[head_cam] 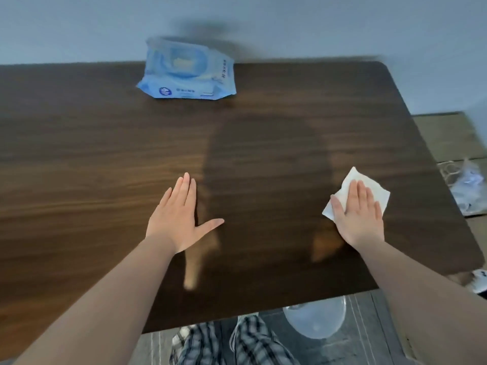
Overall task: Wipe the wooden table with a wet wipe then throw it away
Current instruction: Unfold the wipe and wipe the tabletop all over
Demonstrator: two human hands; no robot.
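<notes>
The dark wooden table (105, 159) fills most of the view. My right hand (358, 214) lies flat, palm down, pressing a white wet wipe (374, 189) against the tabletop near its right edge; the wipe's corners stick out past my fingers. My left hand (179, 217) rests flat on the table to the left of centre, fingers together and thumb spread, holding nothing. A blue pack of wet wipes (187, 71) lies at the table's far edge by the wall.
A grey wall runs behind the table. On the floor below the near edge stands a clear round bin-like container (316, 320), beside my checked trousers (237, 343). A plastic bag (466, 185) lies on the floor to the right.
</notes>
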